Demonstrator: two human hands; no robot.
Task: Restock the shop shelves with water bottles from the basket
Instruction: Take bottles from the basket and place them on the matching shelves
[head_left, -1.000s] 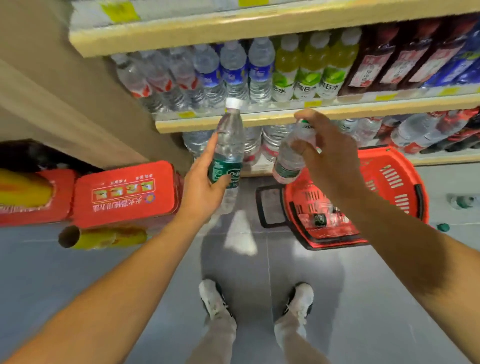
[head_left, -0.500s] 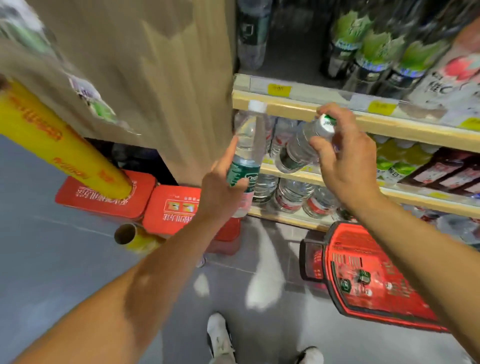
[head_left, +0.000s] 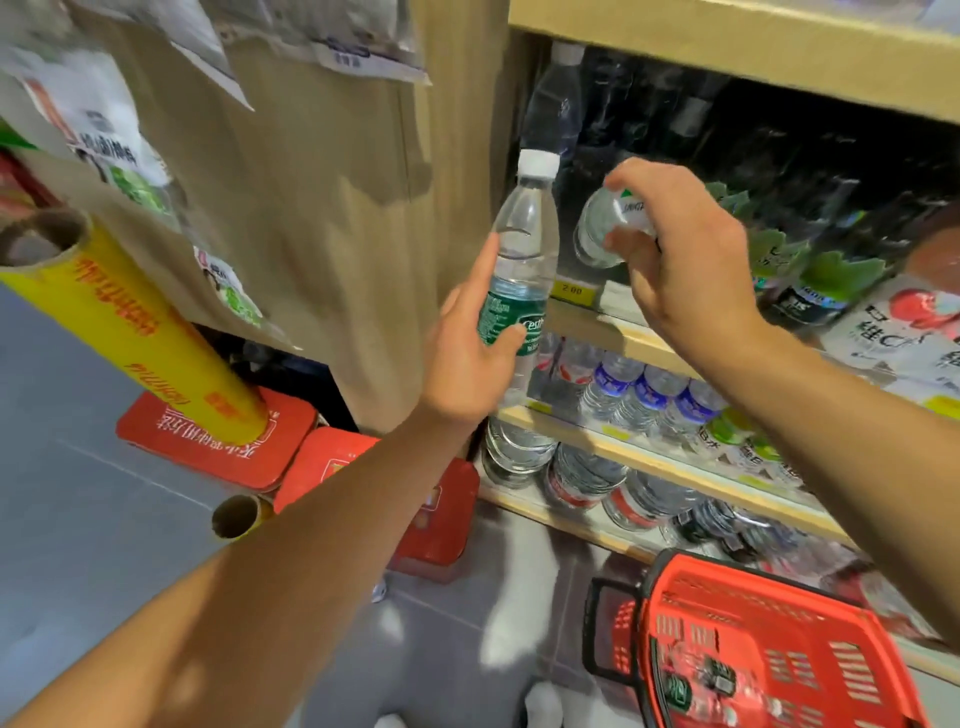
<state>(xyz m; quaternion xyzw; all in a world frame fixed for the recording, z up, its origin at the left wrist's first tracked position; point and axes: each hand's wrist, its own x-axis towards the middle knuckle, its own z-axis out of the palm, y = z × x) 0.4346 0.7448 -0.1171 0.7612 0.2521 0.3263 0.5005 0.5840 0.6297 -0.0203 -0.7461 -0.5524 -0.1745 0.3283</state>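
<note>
Your left hand (head_left: 470, 358) wraps an upright water bottle (head_left: 519, 275) at its green label, thumb in front, index finger straight up its side. Your right hand (head_left: 685, 260) pinches a second bottle (head_left: 605, 226), tilted neck-first, over the shelf (head_left: 623, 332) near its left edge. The red basket (head_left: 779, 649) sits on the floor.
</note>
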